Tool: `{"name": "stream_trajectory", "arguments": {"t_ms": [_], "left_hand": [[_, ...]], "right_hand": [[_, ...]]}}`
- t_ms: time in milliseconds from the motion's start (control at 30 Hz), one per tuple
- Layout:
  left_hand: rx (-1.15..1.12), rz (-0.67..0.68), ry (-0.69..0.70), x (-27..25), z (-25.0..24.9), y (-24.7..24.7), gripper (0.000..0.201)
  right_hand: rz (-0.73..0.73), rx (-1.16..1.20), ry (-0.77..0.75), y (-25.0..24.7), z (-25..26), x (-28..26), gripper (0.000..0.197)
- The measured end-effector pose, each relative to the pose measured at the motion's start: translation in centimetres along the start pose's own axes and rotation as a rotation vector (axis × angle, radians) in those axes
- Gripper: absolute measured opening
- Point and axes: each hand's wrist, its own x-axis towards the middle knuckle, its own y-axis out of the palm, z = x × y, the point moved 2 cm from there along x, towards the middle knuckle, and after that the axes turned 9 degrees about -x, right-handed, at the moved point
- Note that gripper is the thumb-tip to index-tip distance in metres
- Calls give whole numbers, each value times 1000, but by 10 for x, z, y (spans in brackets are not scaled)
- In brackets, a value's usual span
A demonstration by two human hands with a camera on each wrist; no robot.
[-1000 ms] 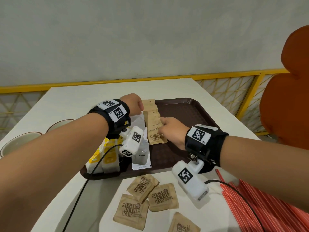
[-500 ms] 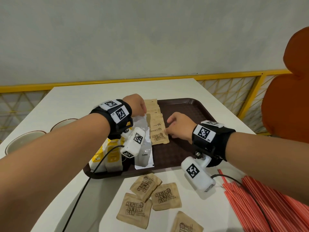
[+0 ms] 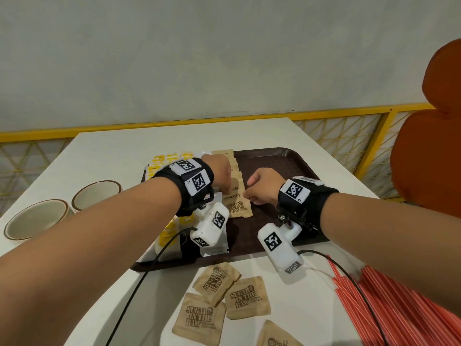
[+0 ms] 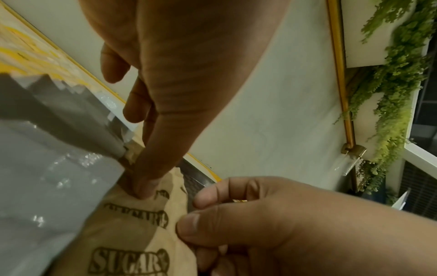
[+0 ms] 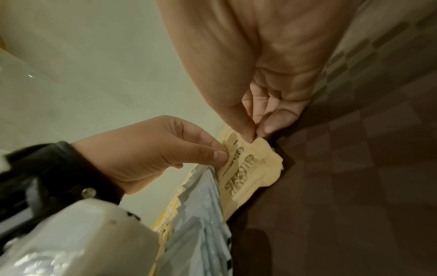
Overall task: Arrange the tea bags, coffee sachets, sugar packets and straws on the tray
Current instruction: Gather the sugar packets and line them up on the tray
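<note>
A brown tray point(image 3: 287, 166) holds a lengthwise row of overlapping brown sugar packets point(image 3: 237, 208). My left hand point(image 3: 225, 194) pinches the left edge of a packet near the row's front; its thumb tip point(image 4: 144, 188) lies on the paper. My right hand point(image 3: 247, 194) pinches the same packet's right corner between thumb and forefinger point(image 5: 254, 137). White coffee sachets point(image 3: 214, 245) lie left of the row, yellow tea bags point(image 3: 169, 233) further left. Several loose sugar packets point(image 3: 247, 298) lie on the table in front of the tray. Red straws point(image 3: 399, 308) are piled at the lower right.
Two cream cups point(image 3: 35, 221) point(image 3: 97, 193) stand on the white table point(image 3: 174, 138) to the left. An orange chair point(image 3: 429, 158) is at the right, and a yellow railing point(image 3: 324, 114) runs behind the table. The tray's right half is bare.
My left hand has come down from the far part of the sugar row to its near part. My right hand has shifted slightly right and now pinches the packet's right corner.
</note>
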Motion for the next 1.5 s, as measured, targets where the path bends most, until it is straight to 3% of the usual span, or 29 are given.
{"name": "stream_trajectory", "arguments": {"t_ms": [667, 967, 1333, 1500], "left_hand": [[139, 1, -11, 13, -2, 7, 28], [76, 8, 3, 12, 0, 1, 25], [32, 10, 24, 9, 1, -2, 23], [50, -19, -15, 7, 1, 1, 22]], "right_hand": [[42, 107, 26, -5, -3, 9, 25], [-11, 176, -14, -2, -3, 13, 26], [47, 230, -23, -3, -6, 12, 25], [14, 107, -48, -4, -6, 11, 25]]}}
